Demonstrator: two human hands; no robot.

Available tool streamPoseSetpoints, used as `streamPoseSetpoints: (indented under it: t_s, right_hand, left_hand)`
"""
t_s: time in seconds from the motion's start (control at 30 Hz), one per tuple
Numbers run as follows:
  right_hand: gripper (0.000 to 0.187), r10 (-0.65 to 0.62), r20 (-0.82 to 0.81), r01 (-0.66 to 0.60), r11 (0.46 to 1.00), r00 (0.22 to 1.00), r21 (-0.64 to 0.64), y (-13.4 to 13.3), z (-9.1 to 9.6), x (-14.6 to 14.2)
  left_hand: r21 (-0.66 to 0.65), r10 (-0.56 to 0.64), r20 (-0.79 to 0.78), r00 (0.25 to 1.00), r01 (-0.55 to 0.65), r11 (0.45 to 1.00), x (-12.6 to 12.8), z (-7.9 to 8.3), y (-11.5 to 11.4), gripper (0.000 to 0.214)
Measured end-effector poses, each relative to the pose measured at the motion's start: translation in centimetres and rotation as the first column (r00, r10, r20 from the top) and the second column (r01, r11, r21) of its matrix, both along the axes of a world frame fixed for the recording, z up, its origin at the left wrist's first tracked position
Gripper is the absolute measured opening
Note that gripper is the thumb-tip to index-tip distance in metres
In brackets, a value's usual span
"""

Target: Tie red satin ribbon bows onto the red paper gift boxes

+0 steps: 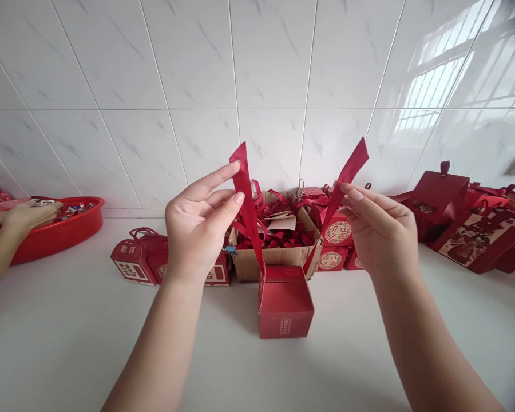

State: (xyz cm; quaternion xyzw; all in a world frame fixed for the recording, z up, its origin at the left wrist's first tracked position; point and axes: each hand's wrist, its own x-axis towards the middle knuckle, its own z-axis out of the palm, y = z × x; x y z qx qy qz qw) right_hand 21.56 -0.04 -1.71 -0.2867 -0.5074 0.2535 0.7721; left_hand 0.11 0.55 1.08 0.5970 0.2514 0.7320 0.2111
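Note:
A small red gift box (285, 302) stands on the white table in front of me. A red ribbon (246, 197) runs up from it in two ends. My left hand (199, 220) pinches the left end between thumb and fingers, raised above the box. My right hand (380, 226) pinches the right ribbon end (347, 171), pulled up and to the right. Both ends stick up past my fingertips.
A cardboard box (277, 257) full of red ribbons and tags sits behind the gift box. Finished red boxes (133, 260) lie left; larger red boxes (463, 220) right. Another person's hand (28, 214) reaches into a red basin (64, 229) at far left. A tiled wall backs the table.

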Motion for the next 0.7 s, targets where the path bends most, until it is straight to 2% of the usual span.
streamPoseSetpoints:
  t_s: [0.2,0.4,0.7]
  right_hand:
    - [0.008,0.043,-0.005,-0.043,0.999,0.999,0.027,-0.5,0.2,0.0]
    - [0.008,0.032,0.036,-0.033,0.999,0.999,0.027,-1.0,0.3,-0.1]
    - [0.008,-0.034,0.078,0.028,0.997,0.996,0.075,-1.7,0.2,-0.6]
  left_hand:
    - [-0.021,-0.099,-0.024,0.995,0.099,0.995,-0.3,0.2,-0.2,0.034]
    - [-0.005,-0.184,-0.073,0.98,0.184,0.983,-0.7,0.1,-0.1,0.03]
    - [0.013,-0.214,-0.146,0.966,0.218,0.976,-0.1,-0.1,-0.7,0.031]
